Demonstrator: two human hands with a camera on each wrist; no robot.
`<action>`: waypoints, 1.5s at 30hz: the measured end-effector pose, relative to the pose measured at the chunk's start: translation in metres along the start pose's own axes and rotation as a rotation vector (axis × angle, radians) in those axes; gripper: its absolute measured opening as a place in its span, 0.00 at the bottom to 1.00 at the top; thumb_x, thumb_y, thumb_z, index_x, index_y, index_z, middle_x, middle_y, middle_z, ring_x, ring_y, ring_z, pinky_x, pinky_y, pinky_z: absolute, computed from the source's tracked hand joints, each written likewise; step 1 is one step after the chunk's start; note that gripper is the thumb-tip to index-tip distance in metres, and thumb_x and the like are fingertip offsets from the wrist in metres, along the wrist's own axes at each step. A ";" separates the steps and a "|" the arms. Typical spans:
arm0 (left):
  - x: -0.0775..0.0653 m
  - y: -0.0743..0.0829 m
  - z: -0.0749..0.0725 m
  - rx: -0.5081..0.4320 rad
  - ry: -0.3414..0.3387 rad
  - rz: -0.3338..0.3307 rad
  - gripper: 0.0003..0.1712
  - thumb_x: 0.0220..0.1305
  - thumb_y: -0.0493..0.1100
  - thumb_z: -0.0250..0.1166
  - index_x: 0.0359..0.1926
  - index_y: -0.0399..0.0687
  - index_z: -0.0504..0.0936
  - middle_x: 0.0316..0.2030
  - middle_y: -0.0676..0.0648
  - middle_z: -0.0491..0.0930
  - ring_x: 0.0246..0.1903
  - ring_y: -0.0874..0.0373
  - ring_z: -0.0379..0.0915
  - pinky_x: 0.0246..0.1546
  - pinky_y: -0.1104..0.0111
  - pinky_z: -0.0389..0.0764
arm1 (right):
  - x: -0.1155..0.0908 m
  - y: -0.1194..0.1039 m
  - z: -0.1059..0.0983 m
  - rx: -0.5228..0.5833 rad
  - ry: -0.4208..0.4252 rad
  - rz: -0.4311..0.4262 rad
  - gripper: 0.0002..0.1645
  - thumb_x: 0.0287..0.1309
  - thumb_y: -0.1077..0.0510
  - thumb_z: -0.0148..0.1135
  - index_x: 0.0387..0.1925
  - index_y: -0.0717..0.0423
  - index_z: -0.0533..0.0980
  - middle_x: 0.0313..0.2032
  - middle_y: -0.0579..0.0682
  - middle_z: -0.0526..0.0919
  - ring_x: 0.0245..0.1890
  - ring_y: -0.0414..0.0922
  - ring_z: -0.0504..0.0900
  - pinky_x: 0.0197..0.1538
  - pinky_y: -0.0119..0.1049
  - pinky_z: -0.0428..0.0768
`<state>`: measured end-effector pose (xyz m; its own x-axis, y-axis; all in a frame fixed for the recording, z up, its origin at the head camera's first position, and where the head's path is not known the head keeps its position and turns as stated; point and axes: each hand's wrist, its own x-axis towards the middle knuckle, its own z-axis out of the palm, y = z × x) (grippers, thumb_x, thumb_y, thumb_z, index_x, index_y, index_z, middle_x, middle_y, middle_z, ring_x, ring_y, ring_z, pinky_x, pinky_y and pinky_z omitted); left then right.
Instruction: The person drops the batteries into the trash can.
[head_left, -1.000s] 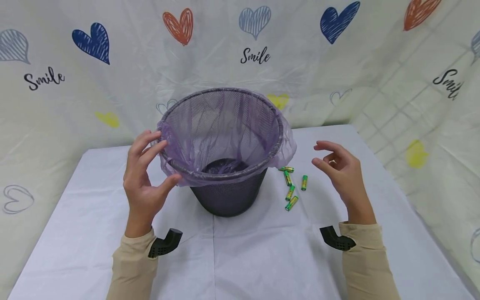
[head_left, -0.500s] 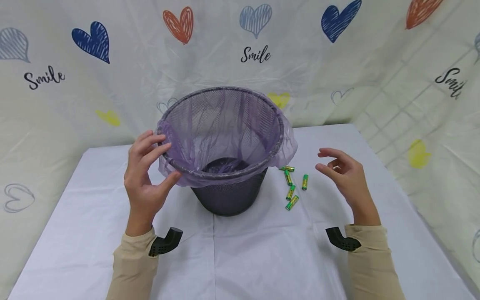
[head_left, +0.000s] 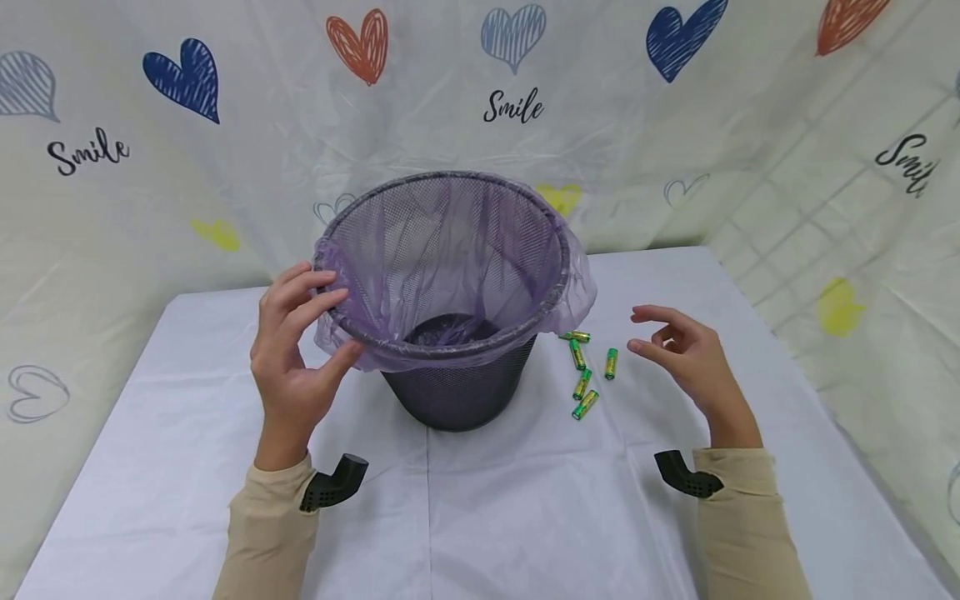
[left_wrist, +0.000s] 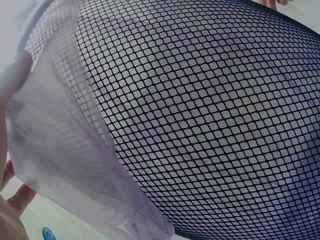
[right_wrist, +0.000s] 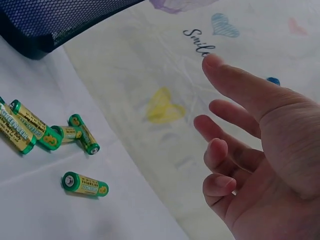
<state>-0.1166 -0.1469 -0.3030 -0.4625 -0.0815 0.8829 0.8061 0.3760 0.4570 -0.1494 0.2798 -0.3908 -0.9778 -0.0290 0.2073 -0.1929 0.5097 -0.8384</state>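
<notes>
- My left hand (head_left: 291, 379) holds the mesh bin (head_left: 457, 396) at the left side of its rim; the thumb lies at the front, the fingers bend over the rim further back, and a wide stretch of rim shows between them.
- The bin stands on the white-covered table (head_left: 510, 517), its mouth facing up and its dark mesh narrowing toward the base; a thin purple liner (head_left: 573, 287) hangs inside it and folds out over the rim, sagging loosely on the right.
- In the left wrist view, my thumb sits at the rim and my fingertips are at the liner's loose edge; the mesh fills most of the rest.
- My right hand (head_left: 690, 358) is above the right part of the table, holding nothing; thumb and forefinger have a moderate gap between them, the other fingers bending loosely toward the palm.
- Five green and yellow batteries (head_left: 582, 384) lie on the table between the bin and my right hand; four are bunched near the bin, while one lies apart, closest to my right hand.
- Behind the table hangs a pale backdrop (head_left: 435, 125); it carries blue, red and yellow hearts and the word "Smile".
</notes>
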 end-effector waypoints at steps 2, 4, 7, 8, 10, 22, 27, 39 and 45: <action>-0.002 -0.005 0.000 0.001 0.001 0.001 0.30 0.51 0.56 0.66 0.39 0.30 0.80 0.46 0.33 0.76 0.57 0.40 0.64 0.57 0.60 0.70 | 0.000 0.002 0.000 -0.010 -0.024 0.000 0.27 0.48 0.56 0.67 0.53 0.45 0.73 0.44 0.39 0.77 0.27 0.39 0.69 0.25 0.28 0.69; -0.004 -0.010 -0.001 0.000 0.007 0.005 0.30 0.51 0.56 0.67 0.39 0.30 0.80 0.46 0.34 0.77 0.57 0.40 0.64 0.58 0.59 0.70 | 0.000 0.006 0.000 -0.035 -0.050 0.004 0.28 0.47 0.55 0.68 0.53 0.43 0.73 0.44 0.37 0.77 0.28 0.39 0.69 0.25 0.29 0.69; -0.006 -0.016 -0.001 -0.016 0.022 0.011 0.29 0.50 0.55 0.68 0.38 0.30 0.81 0.46 0.34 0.77 0.57 0.39 0.65 0.60 0.55 0.68 | 0.000 0.011 -0.001 -0.076 -0.090 0.012 0.30 0.47 0.53 0.69 0.54 0.41 0.72 0.45 0.35 0.76 0.30 0.38 0.69 0.27 0.29 0.69; -0.007 -0.017 -0.001 -0.026 0.027 0.014 0.29 0.49 0.55 0.68 0.38 0.30 0.81 0.45 0.33 0.77 0.56 0.39 0.65 0.61 0.54 0.68 | 0.000 0.013 -0.001 -0.080 -0.095 0.019 0.30 0.46 0.53 0.69 0.54 0.40 0.72 0.45 0.35 0.76 0.30 0.38 0.69 0.27 0.29 0.69; -0.007 -0.017 -0.001 -0.041 0.032 0.012 0.29 0.49 0.54 0.69 0.38 0.30 0.81 0.45 0.33 0.77 0.56 0.39 0.65 0.61 0.54 0.68 | 0.000 0.016 -0.001 -0.090 -0.102 0.029 0.30 0.46 0.52 0.69 0.54 0.40 0.72 0.46 0.35 0.76 0.31 0.38 0.69 0.28 0.29 0.69; 0.003 0.005 0.004 -0.064 0.061 -0.011 0.30 0.49 0.54 0.69 0.36 0.26 0.79 0.43 0.30 0.76 0.56 0.36 0.66 0.60 0.57 0.70 | 0.000 0.007 0.003 -0.124 -0.120 0.096 0.29 0.47 0.52 0.69 0.54 0.45 0.72 0.45 0.39 0.75 0.30 0.40 0.68 0.29 0.28 0.69; 0.002 0.006 0.003 -0.080 0.054 -0.030 0.30 0.49 0.54 0.69 0.35 0.25 0.79 0.44 0.31 0.76 0.57 0.37 0.66 0.60 0.60 0.71 | -0.001 0.022 0.006 -0.138 -0.140 0.134 0.31 0.46 0.49 0.68 0.55 0.43 0.71 0.46 0.47 0.75 0.32 0.40 0.67 0.31 0.28 0.69; 0.000 0.005 0.001 -0.083 0.038 -0.032 0.28 0.49 0.51 0.70 0.36 0.26 0.79 0.45 0.32 0.76 0.57 0.37 0.65 0.59 0.63 0.72 | -0.002 0.047 0.012 -0.214 -0.189 0.095 0.37 0.44 0.43 0.69 0.57 0.46 0.70 0.51 0.49 0.75 0.34 0.41 0.67 0.32 0.27 0.67; 0.000 0.006 0.003 -0.084 0.044 -0.033 0.29 0.50 0.52 0.69 0.35 0.25 0.78 0.46 0.32 0.76 0.57 0.38 0.65 0.61 0.61 0.70 | -0.002 0.049 0.010 -0.254 -0.187 0.105 0.38 0.42 0.42 0.69 0.57 0.46 0.70 0.45 0.48 0.75 0.33 0.41 0.68 0.31 0.26 0.65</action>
<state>-0.1131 -0.1415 -0.3008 -0.4738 -0.1338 0.8704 0.8197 0.2943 0.4914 -0.1577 0.2964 -0.4373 -0.9938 -0.1106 0.0104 -0.0869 0.7157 -0.6930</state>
